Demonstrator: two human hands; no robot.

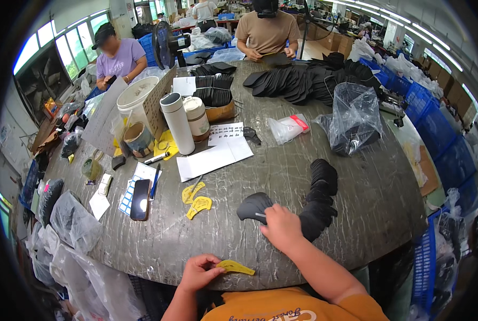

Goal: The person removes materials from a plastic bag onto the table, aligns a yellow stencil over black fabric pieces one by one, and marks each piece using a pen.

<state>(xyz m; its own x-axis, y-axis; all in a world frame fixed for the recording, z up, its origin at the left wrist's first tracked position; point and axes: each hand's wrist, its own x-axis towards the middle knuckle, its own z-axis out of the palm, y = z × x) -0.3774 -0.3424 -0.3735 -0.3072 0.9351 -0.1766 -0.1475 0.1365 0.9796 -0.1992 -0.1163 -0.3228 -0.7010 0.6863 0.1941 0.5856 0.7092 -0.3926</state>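
My left hand pinches a curved yellow template between thumb and fingers, close to the table's front edge. My right hand is closed on a slim silver-grey pen, only part of which shows. It rests over the right side of a small stack of black curved pieces. A long row of overlapping black pieces curves away just right of that hand. Two more yellow templates lie beyond my left hand, a thin tool beside them.
On the dark table, a phone, white papers, a white bottle and a lidded cup lie to the left. A clear plastic bag sits at right. Two people work across the table, near black piles.
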